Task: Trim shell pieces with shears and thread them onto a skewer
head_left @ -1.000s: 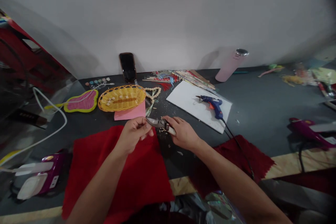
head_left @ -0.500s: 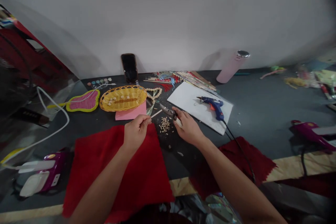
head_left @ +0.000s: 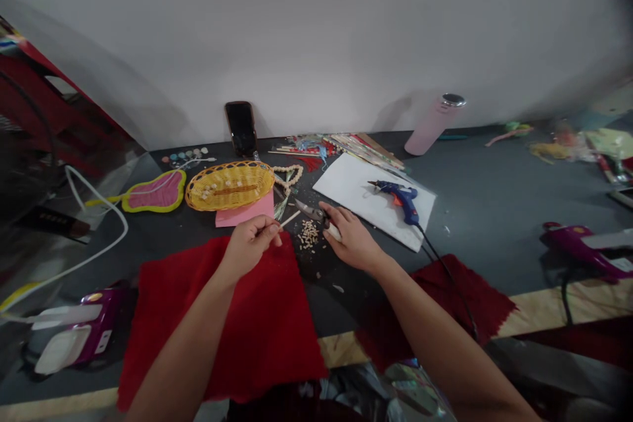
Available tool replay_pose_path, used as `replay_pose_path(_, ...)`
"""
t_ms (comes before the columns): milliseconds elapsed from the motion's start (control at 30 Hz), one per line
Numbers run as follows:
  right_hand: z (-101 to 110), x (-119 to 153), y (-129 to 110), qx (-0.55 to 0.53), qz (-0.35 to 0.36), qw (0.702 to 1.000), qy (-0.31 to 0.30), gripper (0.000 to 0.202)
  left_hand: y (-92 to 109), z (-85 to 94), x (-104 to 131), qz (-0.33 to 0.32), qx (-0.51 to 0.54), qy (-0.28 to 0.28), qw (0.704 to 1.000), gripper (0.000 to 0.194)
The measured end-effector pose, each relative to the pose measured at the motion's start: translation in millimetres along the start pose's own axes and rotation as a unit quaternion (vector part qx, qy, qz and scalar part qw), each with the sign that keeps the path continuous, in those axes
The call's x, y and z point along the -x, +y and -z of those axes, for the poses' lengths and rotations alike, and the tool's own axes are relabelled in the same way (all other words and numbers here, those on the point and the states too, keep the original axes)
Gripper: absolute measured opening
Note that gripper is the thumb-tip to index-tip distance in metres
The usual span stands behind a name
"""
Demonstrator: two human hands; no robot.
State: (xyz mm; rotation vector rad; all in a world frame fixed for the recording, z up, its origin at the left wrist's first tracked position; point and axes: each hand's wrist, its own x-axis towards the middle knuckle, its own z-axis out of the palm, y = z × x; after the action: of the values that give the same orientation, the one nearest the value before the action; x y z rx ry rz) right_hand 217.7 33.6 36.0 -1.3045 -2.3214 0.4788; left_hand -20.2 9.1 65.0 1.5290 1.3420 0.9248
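A thin pale wooden stick (head_left: 290,219) is pinched in my left hand (head_left: 251,244), its free end slanting up to the right. My right hand (head_left: 352,237) is wrapped round pruning shears (head_left: 310,210) with pale handles, their blades toward the stick's tip. Whether the blades touch the stick I cannot tell. Below the blades lies a small heap of short cut wooden pieces (head_left: 309,235) on the dark table. Red cloth (head_left: 267,316) lies under my left forearm. A yellow wicker basket (head_left: 230,186) with a few small pieces in it stands beyond my left hand.
A blue glue gun (head_left: 403,196) rests on a white board (head_left: 346,181), its cord running toward the front edge. A pink bottle (head_left: 431,125) and a phone (head_left: 241,128) stand by the wall. Purple devices (head_left: 101,320) sit at both sides; sticks and tassels (head_left: 316,145) lie at the back.
The stick's tip has drawn slightly back from the shears, down and to the left, with my left hand. My right hand keeps its hold on the shears. The view has shifted a little.
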Motion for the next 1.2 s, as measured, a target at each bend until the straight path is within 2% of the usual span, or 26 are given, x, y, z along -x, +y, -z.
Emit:
replay_pose_path(367,-4,3,-3,0.008,-0.036,0.999,0.000,0.046,-4,1.8,-1,-0.011,-0.026,0.020,0.999,0.024)
replay_pose_path(567,-7,4,-2,0.013,-0.054,0.998,0.021,0.042,-6,-4.6,-1,-0.046,-0.061,0.063,0.995,0.017)
replay_pose_path(733,-8,1,2,0.006,-0.036,0.999,0.024,0.048,-3,-8.3,1,-0.047,-0.139,0.101,0.984,0.019)
replay_pose_path(867,-3,1,3,-0.011,-0.007,1.000,0.009,0.051,0,-5.4,1,-0.026,-0.108,0.065,0.992,0.021)
replay_pose_path(1067,-1,2,4,-0.019,0.018,1.000,-0.001,0.056,-6,2.6,-4,0.049,0.049,-0.056,0.996,0.020)
replay_pose_path(1200,-3,2,3,-0.015,0.011,1.000,-0.002,0.052,-7,3.9,-4,0.072,0.092,-0.060,0.991,0.018)
